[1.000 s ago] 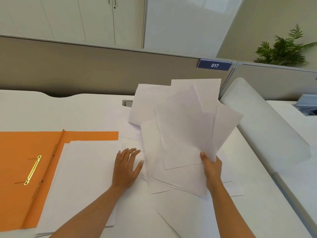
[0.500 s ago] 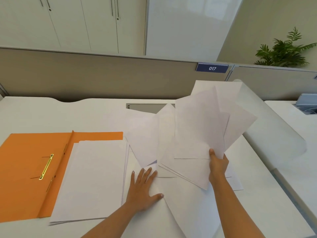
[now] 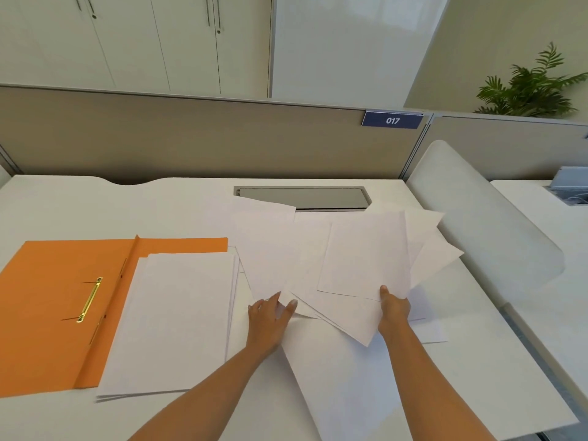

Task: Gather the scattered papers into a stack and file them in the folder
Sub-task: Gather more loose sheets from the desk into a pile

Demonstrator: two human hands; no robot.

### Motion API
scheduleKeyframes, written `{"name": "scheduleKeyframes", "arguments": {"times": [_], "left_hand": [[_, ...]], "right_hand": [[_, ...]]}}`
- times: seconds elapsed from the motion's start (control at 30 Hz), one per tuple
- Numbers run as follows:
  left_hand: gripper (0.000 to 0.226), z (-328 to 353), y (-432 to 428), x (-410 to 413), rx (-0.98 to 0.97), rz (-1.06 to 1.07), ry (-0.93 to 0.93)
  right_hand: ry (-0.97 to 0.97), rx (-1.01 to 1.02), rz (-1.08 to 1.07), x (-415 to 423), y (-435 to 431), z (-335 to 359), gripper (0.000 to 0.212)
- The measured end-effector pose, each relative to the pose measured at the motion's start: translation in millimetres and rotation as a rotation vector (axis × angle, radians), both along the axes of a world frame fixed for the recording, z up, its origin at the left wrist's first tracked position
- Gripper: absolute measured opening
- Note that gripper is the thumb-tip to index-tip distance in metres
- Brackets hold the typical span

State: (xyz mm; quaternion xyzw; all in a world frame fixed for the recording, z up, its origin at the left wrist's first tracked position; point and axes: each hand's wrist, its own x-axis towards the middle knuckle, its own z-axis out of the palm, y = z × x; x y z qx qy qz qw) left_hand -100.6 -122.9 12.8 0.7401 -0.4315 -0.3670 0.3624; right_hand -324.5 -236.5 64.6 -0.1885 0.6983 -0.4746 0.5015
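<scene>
An open orange folder with a brass fastener lies at the left of the white desk. A neat stack of white papers rests on its right flap. My right hand grips a fanned bunch of white sheets by the lower edge, low over the desk. My left hand pinches the lower left corner of a sheet in that loose pile. More loose sheets lie flat under both hands.
A grey cable hatch is set into the desk behind the papers. A beige partition with a blue 017 sign borders the back. A white curved divider stands along the right edge.
My right hand has lowered the fanned sheets from upright towards the desk. My left hand has moved right from the stack's edge and taken hold of a sheet's corner.
</scene>
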Motion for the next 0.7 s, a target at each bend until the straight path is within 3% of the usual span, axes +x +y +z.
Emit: {"name": "scheduleKeyframes", "arguments": {"times": [0.13,0.27,0.37,0.53,0.6,0.7], "left_hand": [[0.047,12.6,-13.9,-3.4,-0.014,0.095,0.237],[0.034,15.0,-20.4,-3.2,0.020,0.169,0.142],[0.019,15.9,-24.2,-0.8,0.067,0.214,0.116],[0.007,24.4,-25.9,-0.1,0.127,0.252,-0.001],[0.008,26.3,-25.3,-0.3,0.093,0.281,-0.006],[0.016,24.6,-23.9,-1.2,0.023,0.312,0.087]], "right_hand": [[-0.062,0.052,0.103,-0.3,6.2,-12.8,0.052],[-0.050,0.094,0.192,-1.1,12.9,-31.5,0.057],[0.034,0.137,0.141,0.6,17.6,-39.4,0.072],[0.510,0.180,0.173,3.9,24.8,-32.4,0.093],[0.769,0.116,0.333,3.8,28.7,-33.2,0.091],[1.009,-0.108,0.766,4.5,34.7,-41.1,0.086]]}}
